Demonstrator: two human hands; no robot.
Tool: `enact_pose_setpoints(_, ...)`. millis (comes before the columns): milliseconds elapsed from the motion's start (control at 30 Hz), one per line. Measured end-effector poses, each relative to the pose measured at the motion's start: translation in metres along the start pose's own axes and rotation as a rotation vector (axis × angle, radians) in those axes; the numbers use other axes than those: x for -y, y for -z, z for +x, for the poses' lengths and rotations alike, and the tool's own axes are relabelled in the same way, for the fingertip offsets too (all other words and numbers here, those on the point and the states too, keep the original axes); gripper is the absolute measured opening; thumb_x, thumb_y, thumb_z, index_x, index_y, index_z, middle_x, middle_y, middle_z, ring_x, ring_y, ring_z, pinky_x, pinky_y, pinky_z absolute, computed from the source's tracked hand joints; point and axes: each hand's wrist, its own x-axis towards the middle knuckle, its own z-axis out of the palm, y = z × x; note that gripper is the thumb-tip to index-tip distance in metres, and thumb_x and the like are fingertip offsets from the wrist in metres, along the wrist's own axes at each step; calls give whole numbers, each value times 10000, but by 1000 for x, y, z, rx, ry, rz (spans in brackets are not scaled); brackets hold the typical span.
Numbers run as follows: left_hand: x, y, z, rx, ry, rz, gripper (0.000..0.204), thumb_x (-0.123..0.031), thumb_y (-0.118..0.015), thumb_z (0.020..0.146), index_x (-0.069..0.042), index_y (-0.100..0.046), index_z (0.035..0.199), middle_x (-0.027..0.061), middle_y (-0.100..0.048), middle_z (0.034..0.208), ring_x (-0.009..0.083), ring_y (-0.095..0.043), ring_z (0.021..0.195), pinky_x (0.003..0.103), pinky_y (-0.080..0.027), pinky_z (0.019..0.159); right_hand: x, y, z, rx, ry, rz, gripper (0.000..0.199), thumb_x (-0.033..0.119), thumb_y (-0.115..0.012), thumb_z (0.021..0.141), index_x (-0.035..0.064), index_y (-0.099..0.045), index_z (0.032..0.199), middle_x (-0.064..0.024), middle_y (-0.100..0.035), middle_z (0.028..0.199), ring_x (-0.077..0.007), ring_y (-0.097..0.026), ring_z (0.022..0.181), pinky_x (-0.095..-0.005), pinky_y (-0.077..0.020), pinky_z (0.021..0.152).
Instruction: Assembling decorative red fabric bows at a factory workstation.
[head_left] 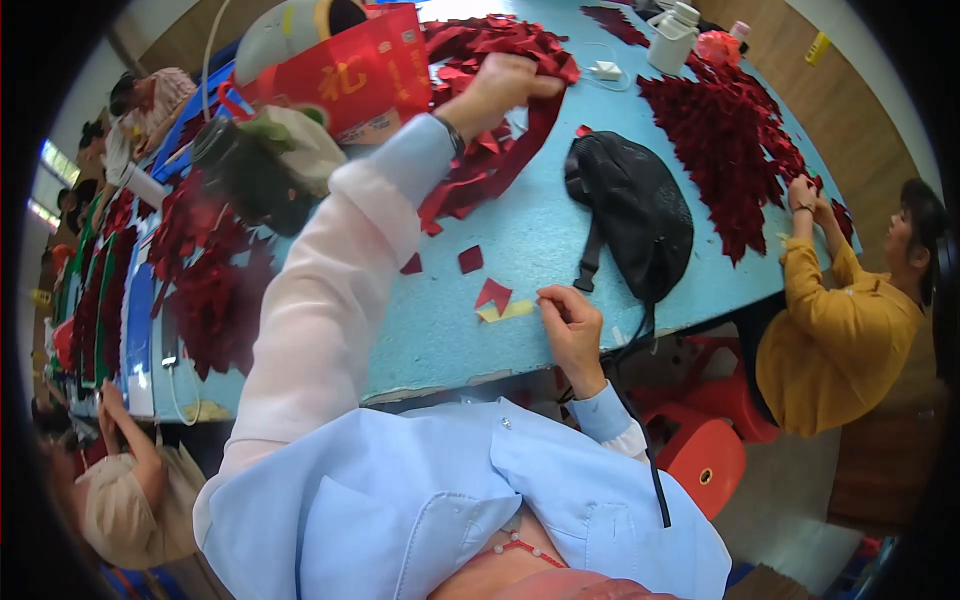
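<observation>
My left hand (492, 98) reaches far across the table, over a loop of dark red fabric pieces (505, 160). It is smeared by motion, and I cannot tell whether its fingers grip the fabric band beneath them. Close to the table's front edge, my right hand (572, 330) has thumb and fingertips pinched together; anything between them is too small to make out. Just left of those fingertips lies a yellow strip (510, 312) with a folded red cloth piece (493, 296) at its end. A loose dark red square (470, 260) lies farther back.
A black bag (635, 215) with a hanging strap lies right of my hands. At left stand a red paper bag (375, 75) and a dark jar (245, 170). A co-worker in yellow (835, 330) handles red fabric (715, 160) at right. A white bottle (674, 38) stands far back.
</observation>
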Motion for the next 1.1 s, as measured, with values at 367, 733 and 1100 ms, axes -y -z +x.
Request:
enact_pose_setpoints(367,-133,53,-155,-86,-196,-192,184,-114,-656,816,9,-655,953,82,-672,866,136,-649,736,234,-529,653,62,-2,-49,-19,38,51,167,4,-609,800,-20,-594,965,-58,-618,852,-83,-570,739,-202,-451,657)
enact_pose_setpoints(733,-126,95,-242,-24,-262,-466,163,-82,-526,901,-18,-609,1026,72,-663,915,153,-628,778,263,-511,716,80,-104,3,108,146,285,283,55,-653,819,-43,-557,1066,-71,-609,871,-95,-575,772,-228,-470,772)
enact_pose_setpoints(1100,-57,161,-289,51,-67,-724,119,-72,-550,882,-33,-616,974,59,-654,869,141,-621,758,249,-500,676,83,-193,-29,83,65,445,133,70,-564,883,-39,-607,944,-41,-615,802,-98,-570,717,-236,-476,634)
